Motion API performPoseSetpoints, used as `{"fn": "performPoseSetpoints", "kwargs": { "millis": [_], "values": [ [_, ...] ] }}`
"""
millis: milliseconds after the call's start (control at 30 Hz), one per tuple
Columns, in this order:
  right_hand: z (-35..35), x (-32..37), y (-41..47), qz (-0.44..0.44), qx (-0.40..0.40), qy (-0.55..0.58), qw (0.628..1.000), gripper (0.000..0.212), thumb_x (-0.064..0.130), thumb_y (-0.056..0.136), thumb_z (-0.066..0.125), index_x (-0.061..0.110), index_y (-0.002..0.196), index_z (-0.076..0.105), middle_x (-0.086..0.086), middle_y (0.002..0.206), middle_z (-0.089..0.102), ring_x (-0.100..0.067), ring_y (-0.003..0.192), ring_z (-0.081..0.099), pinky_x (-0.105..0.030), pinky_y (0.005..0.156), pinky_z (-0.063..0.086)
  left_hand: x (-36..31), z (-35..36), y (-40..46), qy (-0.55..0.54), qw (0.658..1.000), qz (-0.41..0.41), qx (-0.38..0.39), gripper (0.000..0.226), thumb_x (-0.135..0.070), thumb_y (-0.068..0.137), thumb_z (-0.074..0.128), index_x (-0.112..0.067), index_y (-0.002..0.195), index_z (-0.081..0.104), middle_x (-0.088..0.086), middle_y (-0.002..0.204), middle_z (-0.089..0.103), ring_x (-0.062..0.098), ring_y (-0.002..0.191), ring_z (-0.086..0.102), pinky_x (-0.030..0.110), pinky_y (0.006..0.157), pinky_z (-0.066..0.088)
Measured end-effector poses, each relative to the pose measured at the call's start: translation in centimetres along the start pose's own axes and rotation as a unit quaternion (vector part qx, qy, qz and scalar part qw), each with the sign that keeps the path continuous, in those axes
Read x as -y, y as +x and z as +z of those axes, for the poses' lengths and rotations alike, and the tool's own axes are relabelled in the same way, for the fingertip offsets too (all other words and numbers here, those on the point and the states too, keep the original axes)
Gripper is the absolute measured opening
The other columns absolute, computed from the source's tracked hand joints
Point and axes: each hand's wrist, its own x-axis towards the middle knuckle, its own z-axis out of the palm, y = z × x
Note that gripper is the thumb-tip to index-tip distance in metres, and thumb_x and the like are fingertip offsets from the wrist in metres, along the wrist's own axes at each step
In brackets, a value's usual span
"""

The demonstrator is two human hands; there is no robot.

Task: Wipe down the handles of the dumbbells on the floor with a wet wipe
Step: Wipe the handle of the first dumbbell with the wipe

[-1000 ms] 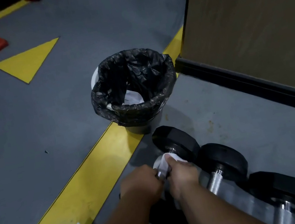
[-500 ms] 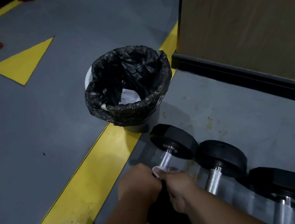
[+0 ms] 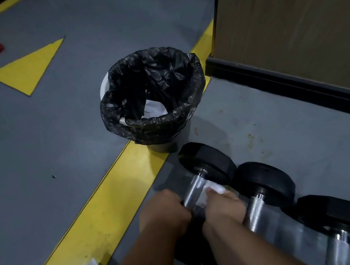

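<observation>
Gripping the knurled steel dumbbell handle [image 3: 194, 189], left hand [image 3: 163, 212] at nine o'clock; right hand [image 3: 221, 209] pinches crumpled white wet wipe [image 3: 213, 189] against it.

Both forearms reach forward and down, side by side. Left hand [image 3: 163, 211] curled, gripping. Right hand [image 3: 223, 209] curled, pinching.

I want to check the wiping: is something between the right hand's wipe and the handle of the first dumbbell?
Nothing visible. The right hand presses the wet wipe directly against the handle, while the left hand grips its near end.
</observation>
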Motion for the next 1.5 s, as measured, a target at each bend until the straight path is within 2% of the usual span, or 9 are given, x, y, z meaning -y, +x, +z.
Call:
{"fn": "performPoseSetpoints", "kwargs": {
  "millis": [133, 300, 500, 733, 1000, 1133, 1300, 1400, 1500],
  "values": [
    [-0.5, -0.5, -3.3, -0.267, 0.090, -0.138, 0.949, 0.024, 0.011, 0.089, 0.066, 0.030, 0.095, 0.054, 0.003, 0.087, 0.070, -0.012, 0.079, 0.065, -0.012, 0.061, 0.043, 0.2, -0.1, 0.4, -0.003, 1.000, -0.006, 0.012, 0.019, -0.036, 0.077, 0.058, -0.020, 0.076, 0.067, -0.001, 0.070, 0.064, 0.018, 0.066, 0.062, 0.028, 0.059, 0.052],
    [0.1, 1.2, 0.7, -0.596, 0.223, -0.344, 0.690, 0.022, -0.003, 0.080, 0.059, 0.014, 0.092, 0.068, 0.001, 0.090, 0.069, -0.013, 0.081, 0.065, -0.017, 0.075, 0.048, 0.0, 0.0, -0.2, 0.006, 1.000, 0.001, -0.028, 0.033, -0.048, 0.083, 0.056, -0.018, 0.071, 0.064, -0.003, 0.065, 0.060, 0.014, 0.061, 0.058, 0.025, 0.053, 0.043],
    [-2.2, -0.8, 5.3, -0.582, 0.291, -0.553, 0.520, 0.048, 0.004, 0.077, 0.069, 0.010, 0.123, 0.059, -0.020, 0.148, 0.044, -0.035, 0.137, 0.043, -0.037, 0.113, 0.029, 0.0, 0.1, -0.4, -0.016, 0.998, 0.013, -0.058, 0.040, -0.061, 0.081, 0.051, -0.025, 0.079, 0.069, -0.006, 0.070, 0.064, 0.012, 0.064, 0.061, 0.023, 0.051, 0.039],
    [-2.5, 1.7, 5.7, -0.682, 0.362, -0.562, 0.295, 0.054, 0.018, 0.092, 0.040, 0.007, 0.145, 0.045, -0.012, 0.150, 0.045, -0.023, 0.140, 0.040, -0.043, 0.114, 0.036, -0.3, -0.5, -0.7, -0.019, 0.999, -0.010, -0.045, 0.029, -0.050, 0.082, 0.056, -0.024, 0.081, 0.068, -0.006, 0.072, 0.065, 0.012, 0.068, 0.063, 0.023, 0.055, 0.046],
    [-1.5, 0.9, 4.7, -0.656, 0.316, -0.601, 0.329, 0.055, 0.016, 0.086, 0.045, 0.003, 0.139, 0.053, -0.016, 0.144, 0.051, -0.029, 0.136, 0.046, -0.046, 0.114, 0.034, -0.7, -1.0, -1.2, -0.042, 0.998, -0.010, -0.050, 0.033, -0.052, 0.087, 0.050, -0.024, 0.084, 0.068, -0.004, 0.076, 0.066, 0.012, 0.068, 0.061, 0.024, 0.057, 0.047],
    [-0.9, 1.0, 3.9, -0.673, 0.369, -0.586, 0.258, 0.063, 0.017, 0.065, 0.080, 0.007, 0.126, 0.066, -0.008, 0.127, 0.066, -0.020, 0.121, 0.061, -0.037, 0.110, 0.040, -0.5, -1.2, -1.3, -0.058, 0.996, -0.026, -0.062, 0.027, -0.034, 0.092, 0.047, -0.019, 0.071, 0.055, -0.002, 0.070, 0.057, 0.015, 0.064, 0.054, 0.027, 0.050, 0.033],
    [-1.7, 1.8, 5.1, -0.667, 0.425, -0.599, 0.127, 0.043, 0.018, 0.084, 0.057, 0.009, 0.126, 0.064, -0.010, 0.135, 0.058, -0.027, 0.133, 0.045, -0.033, 0.122, 0.007, -0.6, -0.8, -1.7, -0.065, 0.989, -0.037, -0.127, 0.027, -0.032, 0.094, 0.043, -0.016, 0.074, 0.051, 0.001, 0.072, 0.054, 0.022, 0.065, 0.049, 0.031, 0.053, 0.029],
    [-1.4, 3.4, 5.9, -0.674, 0.354, -0.623, 0.181, 0.045, 0.013, 0.085, 0.057, 0.006, 0.130, 0.059, -0.016, 0.132, 0.059, -0.034, 0.127, 0.052, -0.042, 0.116, 0.033, -0.6, -0.6, -1.6, -0.080, 0.985, -0.023, -0.149, 0.025, -0.031, 0.091, 0.044, -0.017, 0.073, 0.053, -0.001, 0.078, 0.052, 0.023, 0.071, 0.053, 0.031, 0.055, 0.035],
    [-0.7, 4.1, 5.3, -0.662, 0.287, -0.665, 0.193, 0.050, 0.013, 0.091, 0.049, 0.004, 0.139, 0.046, -0.022, 0.146, 0.043, -0.035, 0.140, 0.035, -0.040, 0.122, 0.017, -0.4, -0.6, -1.5, -0.094, 0.984, -0.016, -0.149, 0.026, -0.028, 0.090, 0.042, -0.018, 0.083, 0.065, 0.000, 0.090, 0.061, 0.022, 0.081, 0.059, 0.034, 0.065, 0.049]
  ]
}}
